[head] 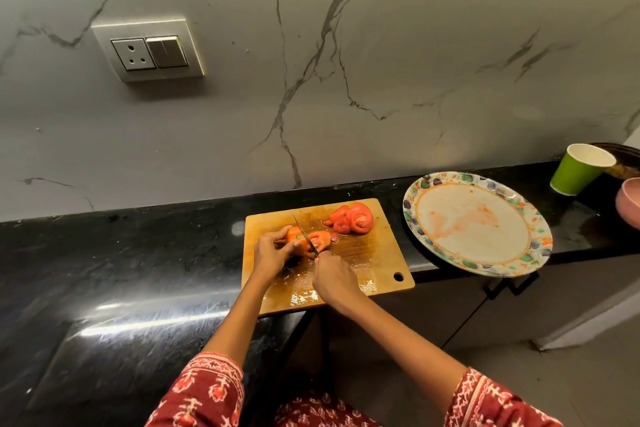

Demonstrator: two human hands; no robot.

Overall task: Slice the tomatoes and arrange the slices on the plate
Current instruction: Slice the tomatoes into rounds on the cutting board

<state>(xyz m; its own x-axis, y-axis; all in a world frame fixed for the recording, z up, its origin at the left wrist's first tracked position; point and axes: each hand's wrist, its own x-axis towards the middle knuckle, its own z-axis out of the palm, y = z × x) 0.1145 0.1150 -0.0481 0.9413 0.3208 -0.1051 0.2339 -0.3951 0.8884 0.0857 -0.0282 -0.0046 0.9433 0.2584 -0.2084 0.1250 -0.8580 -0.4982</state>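
On the wooden cutting board, the left hand clasped the orange-red tomato to steady it; the right hand gripped the thin steel knife, slicing. The floral plate waited nearby.

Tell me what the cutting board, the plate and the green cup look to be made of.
Cutting board: wood or bamboo, going by its tan grain, wet in patches. Plate: glossy patterned rim, probably melamine or ceramic; cannot tell which. Green cup: likely paper, matte with a thin white rim.
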